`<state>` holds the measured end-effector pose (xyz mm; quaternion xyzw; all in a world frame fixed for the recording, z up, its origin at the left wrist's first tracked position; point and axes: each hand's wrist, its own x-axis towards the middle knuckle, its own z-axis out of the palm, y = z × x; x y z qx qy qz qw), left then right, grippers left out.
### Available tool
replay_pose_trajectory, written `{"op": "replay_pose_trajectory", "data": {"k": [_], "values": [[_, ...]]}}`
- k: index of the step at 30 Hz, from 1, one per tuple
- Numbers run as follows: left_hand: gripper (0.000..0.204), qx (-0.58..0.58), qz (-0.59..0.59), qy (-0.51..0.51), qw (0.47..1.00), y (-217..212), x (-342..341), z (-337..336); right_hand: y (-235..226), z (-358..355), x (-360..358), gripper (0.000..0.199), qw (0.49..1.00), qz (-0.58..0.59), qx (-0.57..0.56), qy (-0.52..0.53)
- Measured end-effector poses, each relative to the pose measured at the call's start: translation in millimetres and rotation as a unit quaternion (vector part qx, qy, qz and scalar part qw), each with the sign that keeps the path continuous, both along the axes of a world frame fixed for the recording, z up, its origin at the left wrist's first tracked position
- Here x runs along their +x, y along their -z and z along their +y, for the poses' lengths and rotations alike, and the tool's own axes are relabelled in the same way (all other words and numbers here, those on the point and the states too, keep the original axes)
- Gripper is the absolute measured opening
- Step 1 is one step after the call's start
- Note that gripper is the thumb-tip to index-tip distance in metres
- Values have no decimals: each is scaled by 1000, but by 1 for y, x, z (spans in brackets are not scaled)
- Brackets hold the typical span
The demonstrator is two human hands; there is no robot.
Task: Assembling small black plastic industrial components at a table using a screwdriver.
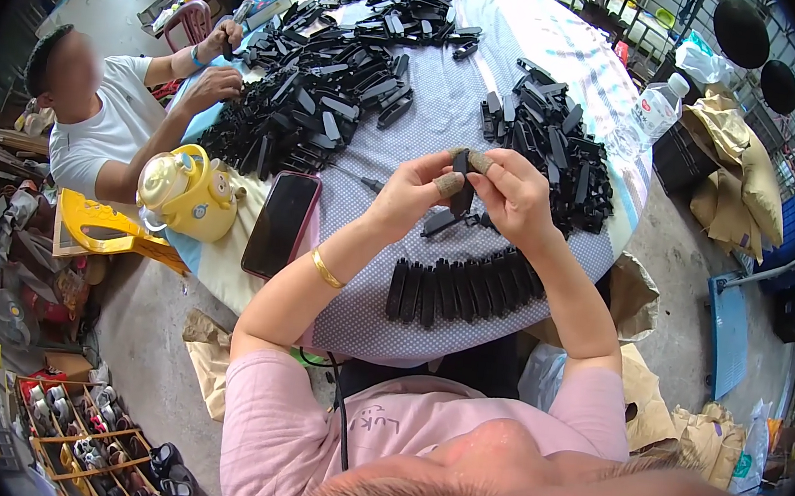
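Above the table's middle, both my hands grip one narrow black plastic piece [462, 197], held roughly upright. My left hand [413, 192] pinches it from the left, with tan wraps on its fingertips. From the other side my right hand [516, 200] closes on it, also with a wrapped finger. Just below lie a few loose black parts [441, 222]. Nearer me stands a neat curved row of black pieces [456, 291]. A heap of similar pieces [558, 153] spreads to the right, and a larger heap [312, 94] covers the far left. Their exact kind cannot be made out.
On the dotted tablecloth [428, 140], a phone [282, 224] lies left beside a yellow jug [192, 193]. A clear bottle [659, 106] stands at the right edge. A co-worker [106, 116] handles pieces at the left. A yellow chair [114, 228] and paper sacks [734, 177] flank the table.
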<state>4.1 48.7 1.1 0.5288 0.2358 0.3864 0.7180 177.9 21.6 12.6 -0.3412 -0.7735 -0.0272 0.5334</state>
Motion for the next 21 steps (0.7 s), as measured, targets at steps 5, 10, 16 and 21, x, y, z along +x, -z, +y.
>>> {"op": "replay_pose_trajectory", "data": {"k": [5,10,16,21], "values": [[32,24,11,-24,999,-7,-1,-2,-1,-5,3,20,997,-71,-11,-16],[30,57,91,-54,993,-9,-3,-5,-3,-6,1,30,988,-147,42,-3],[33,77,210,-52,973,-25,-3,-8,2,1,11,26,993,-99,-39,-53],[37,-24,212,-80,974,-25,-39,-9,3,3,21,21,980,36,-173,-94]]}}
